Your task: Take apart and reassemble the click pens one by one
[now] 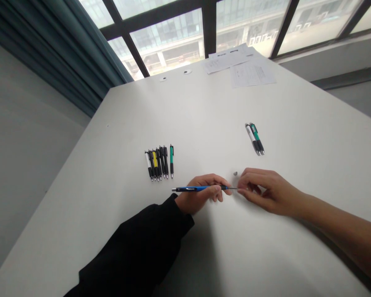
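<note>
A blue pen [190, 189] lies level across my left hand [204, 190], its thumb and fingers closed round the barrel. The pen's front end points right, and a thin refill [233, 188] sticks out of it. My right hand [262, 187] pinches the end of that refill between thumb and fingertips. Just beyond the right fingertips, a small silver pen tip [235, 173] rests on the table. Left of my hands lies a row of several pens [157, 163], black, white and yellow, with a green pen [172, 161] slightly apart at its right end.
Farther right on the white table [204, 119] lie a white pen [252, 138] and a green pen [257, 138] side by side. Printed papers [250, 72] and two small oval fittings [187, 71] are at the far edge, by the window. A curtain [58, 45] hangs at left.
</note>
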`<state>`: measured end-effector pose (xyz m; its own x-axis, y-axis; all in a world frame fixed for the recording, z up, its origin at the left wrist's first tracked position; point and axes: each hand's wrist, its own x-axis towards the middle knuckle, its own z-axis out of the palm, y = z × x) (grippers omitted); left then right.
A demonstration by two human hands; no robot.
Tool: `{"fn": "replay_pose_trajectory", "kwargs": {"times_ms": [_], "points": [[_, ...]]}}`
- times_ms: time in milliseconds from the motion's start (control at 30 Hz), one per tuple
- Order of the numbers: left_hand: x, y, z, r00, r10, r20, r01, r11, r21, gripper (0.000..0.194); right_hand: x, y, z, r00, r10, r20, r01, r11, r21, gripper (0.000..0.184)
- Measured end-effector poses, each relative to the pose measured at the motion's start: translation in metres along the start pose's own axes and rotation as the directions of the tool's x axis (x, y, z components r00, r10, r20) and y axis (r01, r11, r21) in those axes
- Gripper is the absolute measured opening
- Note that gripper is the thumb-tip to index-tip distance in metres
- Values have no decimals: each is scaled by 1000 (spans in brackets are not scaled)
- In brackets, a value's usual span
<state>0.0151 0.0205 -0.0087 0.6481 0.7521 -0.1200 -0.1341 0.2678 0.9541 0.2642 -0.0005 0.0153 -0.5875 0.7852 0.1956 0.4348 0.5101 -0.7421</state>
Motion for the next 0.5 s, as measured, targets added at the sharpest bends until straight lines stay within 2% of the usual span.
{"fn": "replay_pose_trajectory", "kwargs": {"times_ms": [300, 400, 500], "points": [[-2, 1, -5, 998, -9, -68, -1, 990, -141, 26, -1, 3, -7, 999, -24, 32, 24, 1000, -5, 7], [-2, 0, -6, 992, -23, -121, 4, 989, -149, 23, -1, 9, -9, 1000, 4, 12, -3, 997, -84, 6], [-2, 0, -6, 991, -44, -125, 30, 993, -116, 22, 0, 17, -8, 998, 57, -23, -60, 983, -175, 8]]}}
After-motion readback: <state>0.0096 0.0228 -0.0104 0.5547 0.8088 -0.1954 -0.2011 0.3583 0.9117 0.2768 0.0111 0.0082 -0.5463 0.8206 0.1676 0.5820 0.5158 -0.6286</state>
